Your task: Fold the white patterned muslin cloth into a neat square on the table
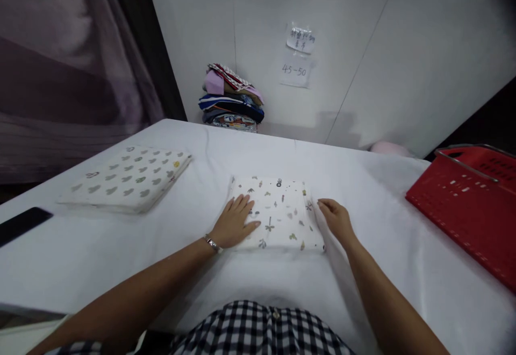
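Left hand (233, 222) lay spread on the folded cloth (284, 212). Right hand (337, 219) curled beside its edge; could not tell whether pinching.

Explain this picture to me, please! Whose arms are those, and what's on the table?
There's no machine here: those are a person's own bare hands. The picture comes from one camera worn on the person's head, looking forward and down, so their checked shirt shows at the bottom.

On the white table lies a folded cloth with little printed pictures. The left hand rests flat on it. The right hand is at its right edge, fingers bent, but I can't tell whether it's holding anything.

Over to the left are another folded, patterned cloth and a dark flat thing. On the right is a red basket.
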Available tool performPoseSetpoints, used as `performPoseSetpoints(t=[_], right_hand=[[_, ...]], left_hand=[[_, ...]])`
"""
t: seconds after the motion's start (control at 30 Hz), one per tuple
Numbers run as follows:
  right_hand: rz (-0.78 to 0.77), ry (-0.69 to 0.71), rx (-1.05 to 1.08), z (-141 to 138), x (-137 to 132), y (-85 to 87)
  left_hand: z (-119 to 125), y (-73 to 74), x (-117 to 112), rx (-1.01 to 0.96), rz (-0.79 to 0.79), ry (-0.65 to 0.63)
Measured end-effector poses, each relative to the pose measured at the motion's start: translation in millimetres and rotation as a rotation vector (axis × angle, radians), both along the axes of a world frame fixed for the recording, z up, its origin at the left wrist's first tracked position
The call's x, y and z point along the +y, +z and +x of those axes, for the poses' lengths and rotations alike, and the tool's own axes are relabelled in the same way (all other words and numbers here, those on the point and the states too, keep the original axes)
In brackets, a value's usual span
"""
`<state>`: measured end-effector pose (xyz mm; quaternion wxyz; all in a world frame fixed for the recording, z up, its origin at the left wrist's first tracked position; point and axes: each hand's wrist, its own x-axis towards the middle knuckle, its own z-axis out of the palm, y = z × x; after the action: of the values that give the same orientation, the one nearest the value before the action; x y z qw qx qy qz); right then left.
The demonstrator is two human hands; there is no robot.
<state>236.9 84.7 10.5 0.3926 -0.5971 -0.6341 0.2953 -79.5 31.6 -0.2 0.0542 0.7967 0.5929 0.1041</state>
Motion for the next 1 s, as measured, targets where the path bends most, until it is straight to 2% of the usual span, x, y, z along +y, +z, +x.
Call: performPoseSetpoints(t=[0.07,0.13,0.2,0.3,0.37,0.47,0.57,0.67,0.83,1.0], right_hand=[[-0.134,-0.038,0.091,10,4,-3.7],[-0.217,-0.017,0.122,11,2,-8.8],[-0.242,0.008,0.100,7,-1,-11.7],[-0.201,0.003,-0.036,-3,-1,-9.4],[-0.164,-0.006,-0.163,-8,3,-5.9],[-0.152,-0.005,-0.277,-11,9,-5.3],[-0.117,-0.015,-0.213,-11,10,-12.6],[-0.095,-0.042,-0.095,-10,8,-20.9],[-0.119,-0.004,-0.075,-8,9,-20.4],[-0.155,-0.027,-0.196,-10,22,-10.7]], left_hand=[[-1,3.0,2,-0.005,-0.029,0.001],[-1,10.0,6,-0.010,-0.092,0.005],[5,19.7,9,-0.017,-0.144,0.003],[25,30.5,12,-0.039,-0.159,-0.055],[42,30.1,12,-0.044,-0.154,-0.124],[60,19.5,9,-0.026,-0.126,-0.183],[63,8.3,7,-0.010,-0.070,-0.209],[60,4.4,7,0.005,-0.049,-0.223],[59,10.0,9,0.022,-0.085,-0.213],[65,23.6,20,0.007,-0.155,-0.191]])
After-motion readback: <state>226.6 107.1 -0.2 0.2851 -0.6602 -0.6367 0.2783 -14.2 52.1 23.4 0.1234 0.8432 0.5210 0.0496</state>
